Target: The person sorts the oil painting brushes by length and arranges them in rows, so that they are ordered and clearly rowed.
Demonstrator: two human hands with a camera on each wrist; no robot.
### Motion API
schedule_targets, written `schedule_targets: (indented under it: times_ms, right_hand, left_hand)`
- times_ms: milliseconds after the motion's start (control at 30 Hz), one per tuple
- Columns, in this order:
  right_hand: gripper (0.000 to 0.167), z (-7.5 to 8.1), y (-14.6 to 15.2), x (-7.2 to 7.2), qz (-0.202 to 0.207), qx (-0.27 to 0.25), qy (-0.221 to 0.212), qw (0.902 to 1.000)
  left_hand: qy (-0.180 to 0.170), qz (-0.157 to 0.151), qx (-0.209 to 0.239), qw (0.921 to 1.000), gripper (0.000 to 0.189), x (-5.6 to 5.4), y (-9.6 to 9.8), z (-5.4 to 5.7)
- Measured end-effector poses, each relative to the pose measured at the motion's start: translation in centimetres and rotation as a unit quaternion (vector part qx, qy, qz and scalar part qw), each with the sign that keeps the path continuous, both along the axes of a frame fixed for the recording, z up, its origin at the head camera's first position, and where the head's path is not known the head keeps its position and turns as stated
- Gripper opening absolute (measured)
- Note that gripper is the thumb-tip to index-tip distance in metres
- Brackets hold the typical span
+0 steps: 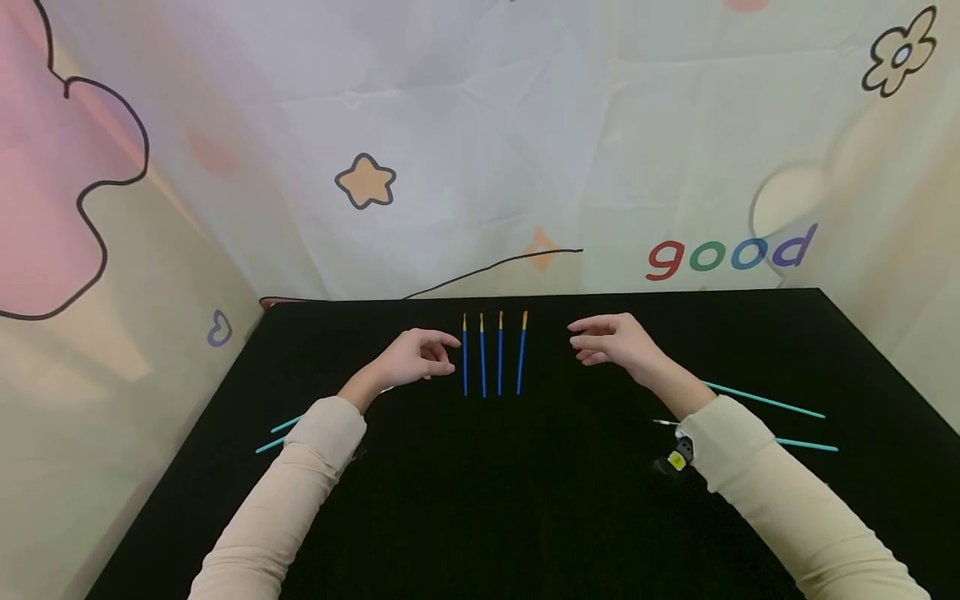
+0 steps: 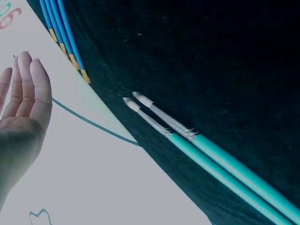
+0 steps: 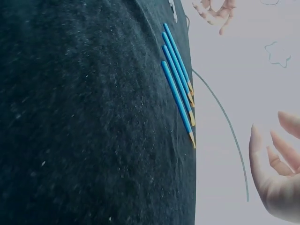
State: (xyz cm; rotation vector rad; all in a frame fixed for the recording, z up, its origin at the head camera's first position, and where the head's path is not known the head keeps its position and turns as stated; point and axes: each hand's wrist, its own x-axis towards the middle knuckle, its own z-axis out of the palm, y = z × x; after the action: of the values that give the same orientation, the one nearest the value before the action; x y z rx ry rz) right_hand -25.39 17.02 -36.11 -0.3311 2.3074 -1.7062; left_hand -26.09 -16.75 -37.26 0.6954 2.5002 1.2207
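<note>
Several thin blue paintbrushes (image 1: 483,362) lie side by side on the black cloth, their bristle ends toward the back wall. Just left of this row is my left hand (image 1: 418,356), holding nothing, its fingertips close to the leftmost brush in the head view. On the other side, a wider gap separates my right hand (image 1: 613,343) from the rightmost blue brush; its fingers are loosely bent and bare. Two teal paintbrushes (image 2: 225,161) with white tips lie below the left hand, partly hidden by that arm in the head view.
Two more teal paintbrushes (image 1: 765,400) lie at the right, partly covered by the right forearm. The black table (image 1: 525,500) meets a printed fabric backdrop (image 1: 480,167) at its rear and sides. A small dark device (image 1: 680,454) is strapped at the right wrist.
</note>
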Motion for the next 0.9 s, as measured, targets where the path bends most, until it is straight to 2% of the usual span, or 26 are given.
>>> schedule_targets:
  times_ms: [300, 600, 700, 833, 900]
  right_hand:
    - [0.04, 0.6, 1.3, 1.4, 0.015, 0.024, 0.012, 0.9995]
    - [0.038, 0.9, 2.7, 2.5, 0.034, 0.041, 0.043, 0.9977]
    - [0.038, 0.9, 3.3, 2.9, 0.039, 0.047, 0.058, 0.9964]
    - [0.038, 0.9, 4.0, 3.6, 0.045, 0.063, 0.083, 0.9935]
    - [0.038, 0.9, 4.4, 3.9, 0.047, 0.076, 0.093, 0.9917]
  left_hand:
    - [0.043, -0.015, 0.013, 0.9989, 0.036, 1.1, -0.3, 1.2]
    - [0.085, -0.019, 0.012, 0.9961, 0.036, 3.0, -1.6, 2.3]
    - [0.098, -0.023, 0.02, 0.9947, 0.036, 4.2, -1.5, 3.4]
    - [0.107, -0.013, 0.027, 0.9938, 0.035, 5.9, -1.3, 4.8]
    - [0.114, -0.008, 0.026, 0.9931, 0.035, 6.3, -1.5, 4.9]
